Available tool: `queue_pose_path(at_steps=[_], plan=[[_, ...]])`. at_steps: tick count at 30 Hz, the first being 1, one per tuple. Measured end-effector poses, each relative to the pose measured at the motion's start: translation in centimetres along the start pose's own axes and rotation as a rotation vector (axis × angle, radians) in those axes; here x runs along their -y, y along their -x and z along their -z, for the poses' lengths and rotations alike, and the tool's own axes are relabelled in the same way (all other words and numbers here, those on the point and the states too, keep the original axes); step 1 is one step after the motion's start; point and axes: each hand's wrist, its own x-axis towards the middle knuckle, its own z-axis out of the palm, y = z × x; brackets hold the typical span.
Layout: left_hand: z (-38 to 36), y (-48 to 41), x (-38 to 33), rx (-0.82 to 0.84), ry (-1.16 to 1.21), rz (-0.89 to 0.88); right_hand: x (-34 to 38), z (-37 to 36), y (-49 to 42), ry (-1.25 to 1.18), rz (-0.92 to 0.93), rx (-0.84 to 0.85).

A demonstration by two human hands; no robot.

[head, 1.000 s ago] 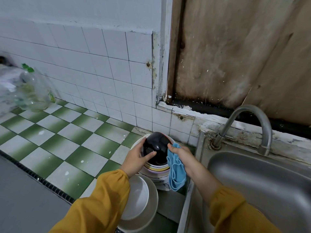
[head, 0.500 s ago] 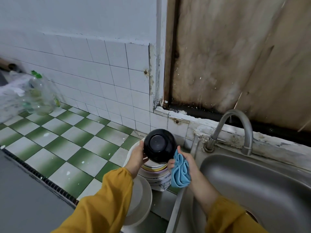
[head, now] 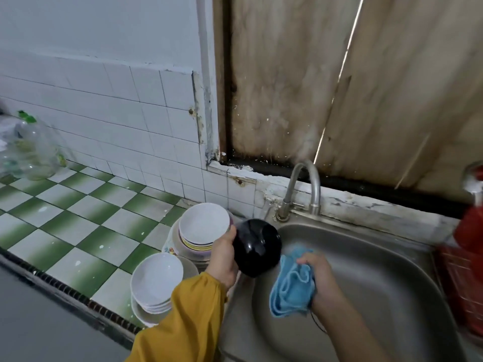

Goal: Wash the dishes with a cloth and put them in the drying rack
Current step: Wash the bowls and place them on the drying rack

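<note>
The red rack [head: 460, 283] runs off the right edge, badly blurred. The clear bottle [head: 28, 150] on the counter [head: 78, 231] is cut by the left edge. The left hand [head: 222, 257] has its fingers hidden behind the black bowl [head: 256, 246]; the right hand [head: 321, 273] has its fingertips buried in the blue cloth [head: 290, 288].

**Left arm:** clad in a mustard-yellow sleeve [head: 188, 320], it enters from the lower edge and angles up toward the left rim of the sink [head: 392, 283]. The left hand [head: 222, 257], back toward the viewer, grips a black bowl [head: 257, 246] at its left side.

**Right arm:** the bare forearm [head: 360, 333] reaches from the lower right over the basin. The right hand [head: 320, 275], fingers curled, holds a bunched blue cloth [head: 290, 286] just beside the bowl.
</note>
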Motion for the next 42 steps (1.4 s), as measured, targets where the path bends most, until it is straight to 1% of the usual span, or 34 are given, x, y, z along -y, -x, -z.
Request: queue_pose_path(at_steps=[2,4,5,7,8,10,11,12,13,14,15,16,17,18,20,21,22,23,25,26,27,28,29,31,32,33,34,36,37,38,39,40,41,42], plan=[[-1.0,0.9,1.4,0.021,-0.088,-0.036,0.8,1.6,1.8,0.058,0.282,-0.190],[-2.0,1.8,2.9,0.052,-0.236,-0.090,1.7,2.4,3.5,0.165,0.527,-0.248],[-2.8,2.5,3.8,0.080,-0.291,-0.107,2.0,2.6,4.4,0.275,0.657,-0.264],[-4.1,3.7,5.5,0.170,-0.367,-0.151,1.8,2.7,5.1,0.578,0.951,-0.218],[-4.8,4.4,6.1,0.218,-0.402,-0.196,1.5,2.9,5.3,0.800,1.097,-0.171],[-5.7,5.4,6.6,0.280,-0.499,-0.334,1.1,3.9,4.5,1.193,1.278,-0.073],[-6.0,5.5,6.5,0.285,-0.544,-0.401,1.5,4.1,4.1,1.223,1.303,-0.086],[-6.3,5.8,6.4,0.284,-0.579,-0.451,2.5,4.1,4.3,1.098,1.250,-0.138],[-6.6,6.0,6.2,0.283,-0.599,-0.480,3.7,4.0,4.5,0.933,1.174,-0.208],[-6.9,6.6,6.1,0.287,-0.606,-0.498,4.8,3.9,4.3,0.804,1.081,-0.330],[-7.2,7.0,6.1,0.288,-0.612,-0.516,5.5,4.0,4.0,0.723,0.978,-0.388],[-7.6,7.5,6.2,0.287,-0.615,-0.533,5.9,4.1,3.8,0.679,0.918,-0.384],[-7.9,7.8,6.4,0.274,-0.611,-0.553,5.8,3.7,4.3,0.721,0.953,-0.384],[-8.2,8.0,6.5,0.249,-0.590,-0.567,5.2,3.6,4.8,0.800,1.062,-0.347],[-8.6,8.3,6.3,0.216,-0.546,-0.597,3.8,3.8,5.6,0.999,1.244,-0.126],[-8.7,8.6,6.1,0.221,-0.551,-0.617,3.7,4.3,5.6,1.068,1.304,-0.073],[-8.7,8.9,5.9,0.244,-0.558,-0.642,4.4,4.8,5.2,1.040,1.302,-0.093],[-8.8,9.3,5.6,0.274,-0.573,-0.661,5.7,5.1,4.8,0.906,1.233,-0.173],[-9.2,10.3,5.6,0.347,-0.587,-0.675,8.6,5.2,4.7,0.518,0.930,-0.323],[-9.5,10.6,5.7,0.367,-0.593,-0.679,9.4,5.2,4.6,0.388,0.802,-0.375],[-9.8,10.7,5.7,0.361,-0.609,-0.686,9.6,4.9,5.0,0.380,0.767,-0.396],[-10.1,10.7,5.6,0.348,-0.615,-0.690,9.1,4.1,6.1,0.473,0.836,-0.391],[-10.3,10.5,5.5,0.337,-0.605,-0.684,8.1,3.2,7.3,0.606,0.999,-0.358],[-10.1,10.2,5.3,0.332,-0.522,-0.641,5.8,2.3,9.5,0.879,1.315,-0.166],[-9.9,10.4,5.2,0.328,-0.484,-0.629,5.2,2.5,9.6,0.959,1.397,-0.068],[-9.7,10.6,5.0,0.325,-0.466,-0.633,5.5,2.8,9.2,0.978,1.406,-0.012],[-9.6,11.1,4.8,0.330,-0.461,-0.651,6.6,2.9,8.8,0.883,1.310,-0.036],[-9.5,11.6,4.7,0.353,-0.479,-0.691,9.0,3.1,7.4,0.616,0.934,-0.158],[-9.7,11.5,4.7,0.349,-0.485,-0.695,9.7,2.8,7.0,0.599,0.802,-0.213],[-9.9,11.4,4.7,0.332,-0.480,-0.690,9.7,2.5,7.0,0.725,0.836,-0.281],[-10.0,11.1,4.7,0.308,-0.461,-0.672,8.9,2.2,7.3,0.875,0.980,-0.316],[-10.0,10.8,4.6,0.287,-0.433,-0.650,7.8,1.7,7.9,1.023,1.185,-0.305],[-10.0,10.6,4.5,0.279,-0.401,-0.626,6.5,1.4,8.8,1.147,1.351,-0.240],[-9.8,10.6,4.5,0.280,-0.376,-0.606,5.7,1.5,9.4,1.198,1.454,-0.168]])
